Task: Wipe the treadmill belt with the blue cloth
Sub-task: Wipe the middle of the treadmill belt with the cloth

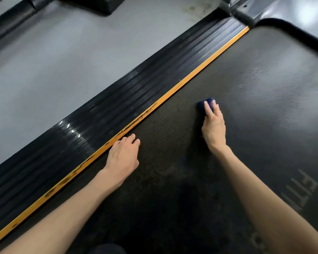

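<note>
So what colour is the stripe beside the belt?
Yellow-orange stripe with dark scuffs; head view shows it best.

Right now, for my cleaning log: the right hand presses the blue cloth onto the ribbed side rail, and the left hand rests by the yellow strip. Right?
Not quite. The head view shows the right hand pressing the blue cloth onto the treadmill belt, apart from the ribbed side rail. The left hand does rest by the yellow strip.
</note>
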### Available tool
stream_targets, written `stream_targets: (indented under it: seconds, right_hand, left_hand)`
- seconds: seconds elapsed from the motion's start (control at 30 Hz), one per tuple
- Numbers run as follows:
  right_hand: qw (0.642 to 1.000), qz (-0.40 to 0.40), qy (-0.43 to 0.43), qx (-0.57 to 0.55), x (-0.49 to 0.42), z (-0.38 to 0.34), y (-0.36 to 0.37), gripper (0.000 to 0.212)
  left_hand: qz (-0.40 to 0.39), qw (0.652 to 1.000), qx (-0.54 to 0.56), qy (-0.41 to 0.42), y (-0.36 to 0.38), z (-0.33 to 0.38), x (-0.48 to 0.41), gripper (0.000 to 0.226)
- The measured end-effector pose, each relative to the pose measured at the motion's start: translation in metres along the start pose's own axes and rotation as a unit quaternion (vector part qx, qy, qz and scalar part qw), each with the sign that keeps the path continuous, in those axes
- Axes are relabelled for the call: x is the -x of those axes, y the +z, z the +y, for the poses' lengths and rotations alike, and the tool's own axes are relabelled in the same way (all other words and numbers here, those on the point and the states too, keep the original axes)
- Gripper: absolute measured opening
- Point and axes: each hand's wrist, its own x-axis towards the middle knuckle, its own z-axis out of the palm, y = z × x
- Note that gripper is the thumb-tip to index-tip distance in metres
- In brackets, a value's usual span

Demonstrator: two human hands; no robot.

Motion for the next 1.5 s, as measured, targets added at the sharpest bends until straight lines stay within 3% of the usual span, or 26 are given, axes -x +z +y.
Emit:
stream_targets:
  seconds: [0.1,0.17,0.3,0.4,0.5,0.6,0.73,0.87,0.93,1.0,1.07,1.1,1.17,1.23,1.3,1.37,1.43,1.5]
  right_hand:
    - [0.997,-0.051,-0.048,0.025,0.032,0.011,-0.015,0.059]
    - [0.994,-0.077,-0.044,0.063,0.059,0.029,-0.036,0.063]
    - [0.981,-0.119,0.086,0.125,0.122,0.056,-0.082,0.075]
    - [0.959,-0.192,0.155,0.142,0.135,0.070,-0.108,0.075]
    - [0.945,-0.252,0.152,0.145,0.127,0.073,-0.114,0.076]
    - [0.959,-0.201,0.156,0.124,0.139,0.071,-0.101,0.078]
    - [0.991,-0.026,0.094,0.088,0.161,0.088,-0.076,0.074]
    - [0.977,0.122,0.174,-0.028,0.164,0.061,-0.042,0.053]
    - [0.989,0.073,0.091,-0.094,0.181,0.019,-0.015,0.051]
    - [0.993,-0.056,-0.062,-0.082,0.212,-0.016,0.006,0.055]
    - [0.970,-0.145,-0.195,-0.027,0.230,-0.020,0.008,0.062]
    - [0.961,-0.150,-0.234,-0.006,0.224,-0.009,0.002,0.064]
    - [0.977,-0.090,-0.193,0.009,0.190,0.022,-0.010,0.065]
    - [0.999,0.019,-0.041,0.020,0.147,0.058,-0.025,0.065]
    - [0.987,0.094,0.129,0.000,0.112,0.076,-0.039,0.061]
    - [0.961,0.141,0.237,-0.023,0.094,0.060,-0.029,0.056]
    - [0.970,0.153,0.184,-0.044,0.100,0.019,-0.004,0.055]
    - [0.995,0.076,0.027,-0.055,0.132,-0.030,0.027,0.059]
  left_hand:
    - [0.035,0.999,0.033,0.013,-0.007,0.002,-0.005,0.053]
    - [0.036,0.996,0.056,0.065,-0.009,0.010,-0.007,0.057]
    - [-0.016,0.979,0.029,0.202,-0.011,0.045,-0.008,0.070]
    - [-0.087,0.980,0.018,0.178,-0.012,0.062,-0.012,0.086]
    - [-0.137,0.975,-0.002,0.175,-0.010,0.058,-0.018,0.086]
    - [-0.121,0.976,-0.019,0.182,-0.002,0.054,-0.017,0.073]
    - [-0.019,0.987,-0.023,0.160,0.018,0.065,-0.011,0.061]
    - [0.052,0.984,-0.019,0.171,0.028,0.063,-0.011,0.061]
    - [0.062,0.983,-0.011,0.171,0.025,0.060,-0.010,0.064]
    - [0.025,0.984,-0.007,0.175,0.017,0.054,-0.012,0.071]
    - [-0.015,0.982,0.013,0.187,0.010,0.046,-0.015,0.077]
    - [-0.031,0.981,0.033,0.191,0.005,0.043,-0.016,0.077]
    - [-0.047,0.977,0.070,0.194,0.001,0.039,-0.015,0.074]
    - [-0.017,0.980,0.097,0.175,0.000,0.034,-0.012,0.067]
    - [0.059,0.983,0.077,0.153,0.003,0.024,-0.009,0.063]
    - [0.105,0.987,0.043,0.116,0.007,0.011,-0.004,0.061]
    - [0.098,0.991,0.038,0.078,0.009,0.003,0.001,0.061]
    - [0.069,0.996,0.042,0.047,0.011,0.004,0.004,0.062]
